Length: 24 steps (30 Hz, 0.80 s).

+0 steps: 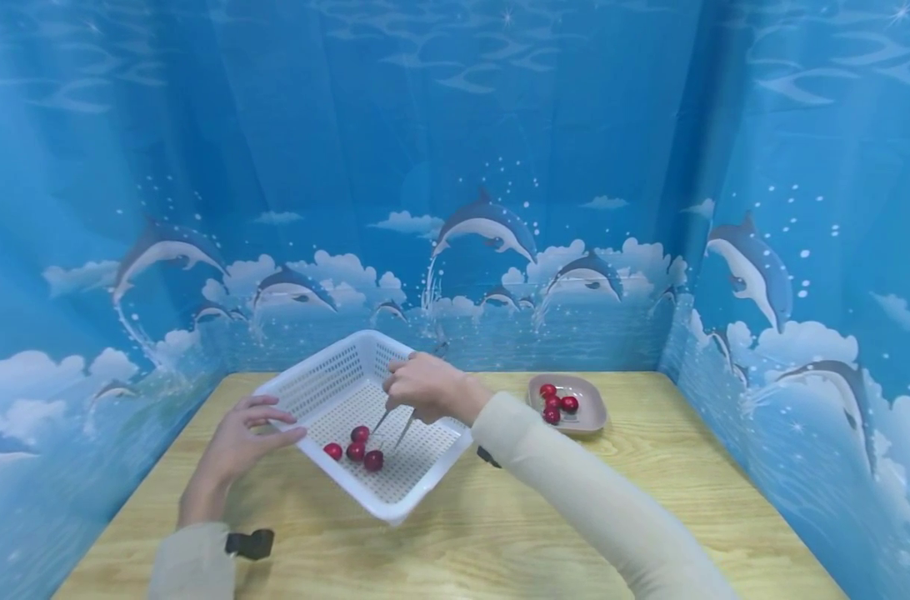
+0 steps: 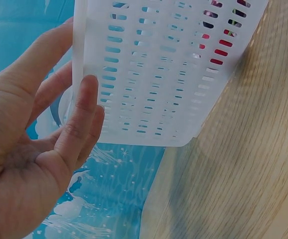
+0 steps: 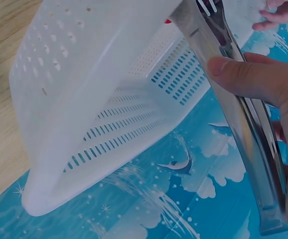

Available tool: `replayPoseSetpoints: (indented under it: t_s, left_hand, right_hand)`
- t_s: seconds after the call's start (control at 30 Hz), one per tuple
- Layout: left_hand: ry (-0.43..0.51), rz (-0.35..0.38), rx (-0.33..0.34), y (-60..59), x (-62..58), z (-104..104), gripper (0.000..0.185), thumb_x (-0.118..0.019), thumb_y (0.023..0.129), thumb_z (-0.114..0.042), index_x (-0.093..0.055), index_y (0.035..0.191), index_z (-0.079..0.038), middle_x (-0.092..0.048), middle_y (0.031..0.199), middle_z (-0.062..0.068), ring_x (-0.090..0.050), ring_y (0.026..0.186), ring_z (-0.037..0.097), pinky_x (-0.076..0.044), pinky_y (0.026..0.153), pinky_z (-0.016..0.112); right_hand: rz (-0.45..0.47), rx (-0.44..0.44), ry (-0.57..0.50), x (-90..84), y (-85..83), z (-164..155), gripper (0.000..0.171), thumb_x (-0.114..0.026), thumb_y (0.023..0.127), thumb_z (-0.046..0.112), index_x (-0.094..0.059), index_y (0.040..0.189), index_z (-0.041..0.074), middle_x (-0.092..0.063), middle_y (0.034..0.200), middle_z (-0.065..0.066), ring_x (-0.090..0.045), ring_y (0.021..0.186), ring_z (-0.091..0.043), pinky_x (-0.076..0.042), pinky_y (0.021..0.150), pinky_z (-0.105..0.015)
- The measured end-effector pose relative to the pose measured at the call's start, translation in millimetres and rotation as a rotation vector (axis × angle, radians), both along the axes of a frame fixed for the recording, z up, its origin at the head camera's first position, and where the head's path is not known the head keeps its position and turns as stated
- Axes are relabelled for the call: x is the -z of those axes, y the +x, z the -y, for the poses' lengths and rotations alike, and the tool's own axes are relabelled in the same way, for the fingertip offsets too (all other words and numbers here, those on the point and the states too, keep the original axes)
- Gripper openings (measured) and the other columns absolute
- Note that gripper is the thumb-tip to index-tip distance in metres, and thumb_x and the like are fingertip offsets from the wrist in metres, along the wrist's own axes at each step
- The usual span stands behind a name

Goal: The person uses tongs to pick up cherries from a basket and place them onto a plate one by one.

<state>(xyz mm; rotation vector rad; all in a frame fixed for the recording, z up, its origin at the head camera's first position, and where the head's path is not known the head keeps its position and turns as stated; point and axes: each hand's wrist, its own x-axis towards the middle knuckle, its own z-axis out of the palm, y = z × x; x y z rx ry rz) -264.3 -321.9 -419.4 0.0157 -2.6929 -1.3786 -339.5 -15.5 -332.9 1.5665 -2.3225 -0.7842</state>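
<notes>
A white perforated basket (image 1: 305,379) stands tilted on the wooden table (image 1: 500,525), with several small red fruits (image 1: 356,451) lying in it. My left hand (image 1: 263,427) lies with straight fingers (image 2: 81,117) against the basket's left wall (image 2: 154,74). My right hand (image 1: 417,385) reaches over the basket and grips metal tongs (image 1: 395,427), whose tips point down just beside the fruits. In the right wrist view the thumb (image 3: 243,79) presses on the tongs' arm (image 3: 248,134) above the basket (image 3: 99,74).
A small beige plate (image 1: 593,419) with several red fruits (image 1: 554,402) sits to the right of the basket. A blue dolphin-printed curtain (image 1: 455,167) closes off the table at the back and on both sides.
</notes>
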Motion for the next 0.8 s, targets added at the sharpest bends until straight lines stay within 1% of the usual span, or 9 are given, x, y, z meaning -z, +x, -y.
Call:
replayPoseSetpoints:
  t_s: [0.13,0.33,0.47,0.63,0.73,0.8]
  left_hand:
    - [0.006,0.003,-0.002,0.5,-0.3,-0.5,0.053,-0.085,0.085,-0.036,-0.073,0.115,0.006,-0.034,0.160,0.029,-0.037,0.140,0.052,-0.041,0.109,0.069]
    - [-0.001,0.001,0.003,-0.2,0.0,0.2,0.052,-0.084,0.086,-0.036,-0.073,0.115,0.006,-0.034,0.159,0.029,-0.036,0.140,0.052,-0.042,0.109,0.068]
    - [-0.004,0.001,0.003,-0.6,0.4,0.5,0.052,-0.084,0.086,-0.036,-0.073,0.115,0.006,-0.034,0.159,0.029,-0.037,0.140,0.051,-0.041,0.109,0.068]
    - [0.001,-0.005,0.005,0.1,0.9,0.2,0.051,-0.085,0.086,-0.035,-0.073,0.115,0.006,-0.035,0.159,0.028,-0.037,0.140,0.051,-0.041,0.110,0.068]
    - [0.000,-0.002,0.005,-0.2,1.4,0.3,0.053,-0.085,0.086,-0.037,-0.073,0.115,0.005,-0.035,0.160,0.028,-0.038,0.140,0.051,-0.042,0.110,0.068]
    - [0.002,0.004,0.002,-0.3,1.7,0.1,0.054,-0.085,0.086,-0.038,-0.073,0.115,0.005,-0.034,0.160,0.028,-0.038,0.140,0.051,-0.042,0.110,0.068]
  right_hand:
    - [-0.028,-0.014,0.025,2.5,0.9,4.6,0.034,-0.082,0.086,0.031,-0.075,0.118,0.043,-0.072,0.117,0.017,-0.057,0.105,-0.008,-0.055,0.084,-0.025]
    - [-0.033,-0.028,0.024,7.1,1.7,8.9,0.033,-0.083,0.086,0.027,-0.076,0.115,0.042,-0.073,0.116,0.017,-0.059,0.106,-0.008,-0.057,0.087,-0.025]
    - [-0.045,-0.042,0.026,8.2,3.1,10.5,0.031,-0.080,0.088,0.021,-0.078,0.113,0.039,-0.074,0.113,0.016,-0.060,0.103,-0.009,-0.056,0.082,-0.024]
    - [-0.055,-0.052,0.031,7.6,4.9,10.1,0.030,-0.079,0.089,0.020,-0.078,0.112,0.040,-0.074,0.111,0.017,-0.059,0.101,-0.008,-0.055,0.079,-0.022]
    - [-0.064,-0.051,0.035,6.5,6.1,7.8,0.032,-0.080,0.088,0.021,-0.077,0.112,0.041,-0.074,0.113,0.017,-0.060,0.103,-0.007,-0.055,0.080,-0.022]
    - [-0.073,-0.047,0.040,5.2,7.1,5.6,0.031,-0.080,0.088,0.023,-0.077,0.113,0.041,-0.074,0.115,0.017,-0.061,0.107,-0.007,-0.056,0.084,-0.023]
